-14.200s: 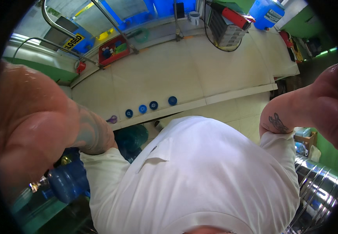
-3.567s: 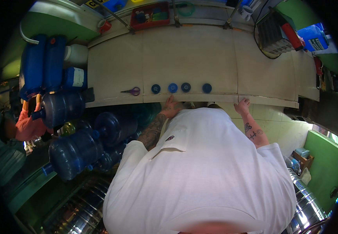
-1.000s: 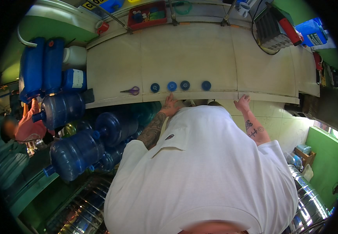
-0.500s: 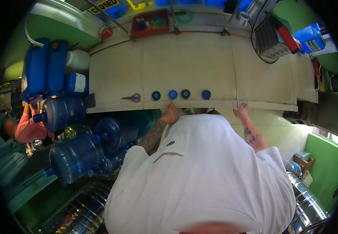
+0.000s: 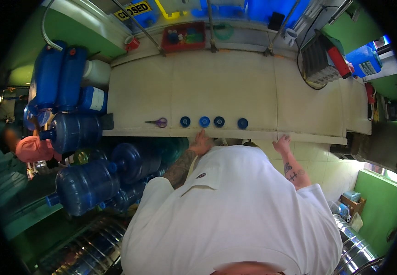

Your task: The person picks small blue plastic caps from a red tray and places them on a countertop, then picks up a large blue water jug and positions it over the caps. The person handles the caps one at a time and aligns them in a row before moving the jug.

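Observation:
My left hand [image 5: 201,143] rests at the front edge of a cream tiled counter [image 5: 226,87], fingers stretched forward and holding nothing. Just beyond its fingertips lies a bright blue bottle cap [image 5: 204,121]. Darker blue caps lie in the same row: one to its left [image 5: 185,121], one to its right [image 5: 219,121] and another farther right [image 5: 242,123]. Purple-handled scissors [image 5: 161,122] lie left of the caps. Well to the right, my right hand [image 5: 282,144] touches the counter edge with its fingers loosely apart and nothing in them.
Blue jugs [image 5: 72,78] and a white container [image 5: 98,72] crowd the counter's left end. Large blue water bottles [image 5: 86,185] are stacked below, near a person in pink [image 5: 34,149]. A red tray [image 5: 183,46] sits at the back, a grey slatted device [image 5: 318,64] at back right.
The whole view has tilted slightly, so the counter and caps sit lower in the picture. Both hands keep their places at the counter edge.

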